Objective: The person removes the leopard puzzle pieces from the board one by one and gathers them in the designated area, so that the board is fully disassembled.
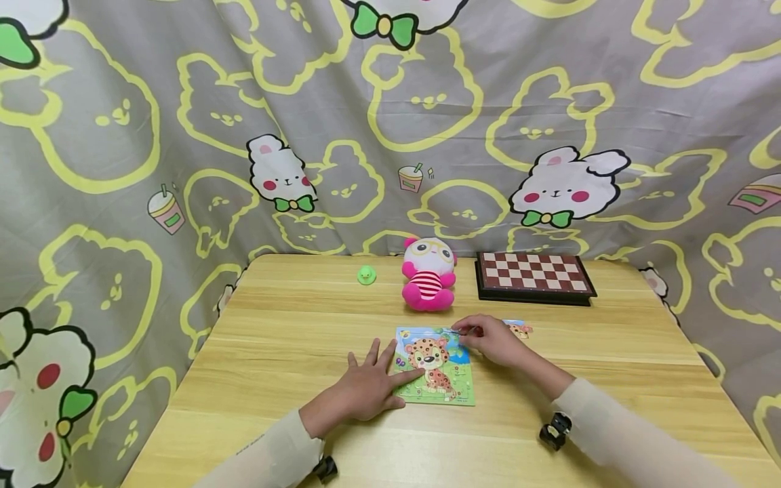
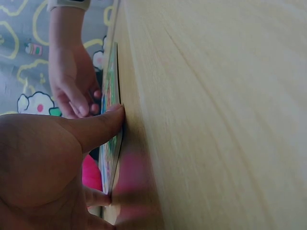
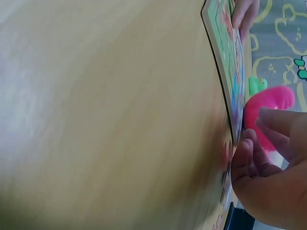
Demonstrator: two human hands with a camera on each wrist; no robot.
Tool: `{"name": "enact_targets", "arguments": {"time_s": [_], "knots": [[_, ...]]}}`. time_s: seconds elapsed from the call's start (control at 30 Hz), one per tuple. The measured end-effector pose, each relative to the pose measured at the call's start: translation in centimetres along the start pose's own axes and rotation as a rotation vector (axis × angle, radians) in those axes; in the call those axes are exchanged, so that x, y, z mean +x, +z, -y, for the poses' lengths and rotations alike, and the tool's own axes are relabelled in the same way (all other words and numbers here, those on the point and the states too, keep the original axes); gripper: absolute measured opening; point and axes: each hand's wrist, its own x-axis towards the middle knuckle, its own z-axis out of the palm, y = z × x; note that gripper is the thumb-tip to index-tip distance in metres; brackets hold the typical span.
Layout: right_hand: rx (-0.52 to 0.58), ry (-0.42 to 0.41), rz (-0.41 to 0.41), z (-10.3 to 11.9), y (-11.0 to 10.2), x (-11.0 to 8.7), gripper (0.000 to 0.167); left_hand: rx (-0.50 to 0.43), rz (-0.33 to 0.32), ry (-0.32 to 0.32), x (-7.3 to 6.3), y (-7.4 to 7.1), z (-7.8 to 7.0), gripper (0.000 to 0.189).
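A square jigsaw puzzle [image 1: 434, 379] with a spotted leopard cub lies flat on the wooden table. My left hand [image 1: 369, 386] is spread at its left side, the index finger resting on the picture and the thumb at the near-left edge. Over the puzzle's far right corner, my right hand [image 1: 497, 342] pinches a small puzzle piece [image 1: 452, 332] that its fingertips mostly cover. In the right wrist view the fingers of that hand [image 3: 273, 167] are curled in, and the piece cannot be made out. Loose puzzle pieces [image 1: 518, 329] lie just beyond the right hand.
Behind the puzzle sits a pink and white plush toy [image 1: 428, 274]. A small green duck [image 1: 367, 274] stands to its left, and a checkered board box [image 1: 535, 276] lies to its right. A patterned curtain [image 1: 342, 102] hangs behind the table [image 1: 274, 339].
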Motion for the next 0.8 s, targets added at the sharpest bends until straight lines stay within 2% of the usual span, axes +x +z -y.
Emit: {"name": "enact_targets", "arguments": {"time_s": [0.4, 0.8], "knots": [[-0.010, -0.078, 0.072, 0.8, 1.6, 0.0, 0.019, 0.012, 0.004, -0.005, -0.1, -0.2, -0.1, 0.061], [-0.106, -0.079, 0.029, 0.9, 2.7, -0.1, 0.024, 0.016, 0.000, -0.004, 0.0, -0.1, -0.1, 0.061]]}}
